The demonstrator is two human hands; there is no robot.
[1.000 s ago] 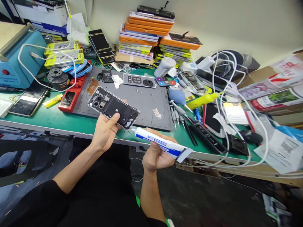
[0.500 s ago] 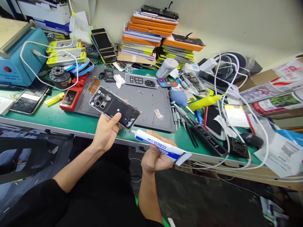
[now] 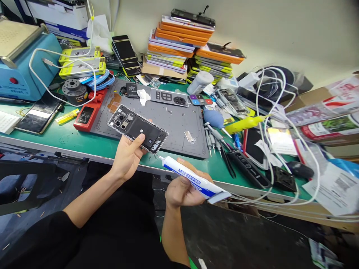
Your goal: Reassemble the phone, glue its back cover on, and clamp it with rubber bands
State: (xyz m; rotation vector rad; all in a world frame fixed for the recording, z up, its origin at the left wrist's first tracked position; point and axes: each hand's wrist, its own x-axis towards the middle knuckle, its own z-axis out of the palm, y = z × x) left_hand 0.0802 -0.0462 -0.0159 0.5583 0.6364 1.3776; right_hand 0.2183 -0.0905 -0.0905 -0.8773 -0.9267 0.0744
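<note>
My left hand (image 3: 129,154) grips an opened smartphone (image 3: 137,130) from below, thumb on its dark inner side, with the camera module and battery area exposed. The phone is tilted above the front edge of a grey work mat (image 3: 179,127). In my right hand (image 3: 186,190) is a white and blue glue tube (image 3: 193,178), its narrow nozzle pointing at the phone's lower right corner. Whether the tip touches the frame I cannot tell. On the mat behind lie a phone back cover (image 3: 169,97), a crumpled white tissue (image 3: 144,97) and a black battery (image 3: 131,90).
To the mat's right lie several screwdrivers (image 3: 212,142), tweezers (image 3: 228,162), a blue air blower (image 3: 213,118) and looping white cables (image 3: 315,157). A red device (image 3: 85,116) and a blue machine (image 3: 28,71) stand left. Stacked boxes (image 3: 171,45) line the wall.
The view has shifted slightly, so the bench appears a little further right and lower. Both hands keep their grip; the tube's rear end sits slightly lower, its nozzle still by the phone's corner.
</note>
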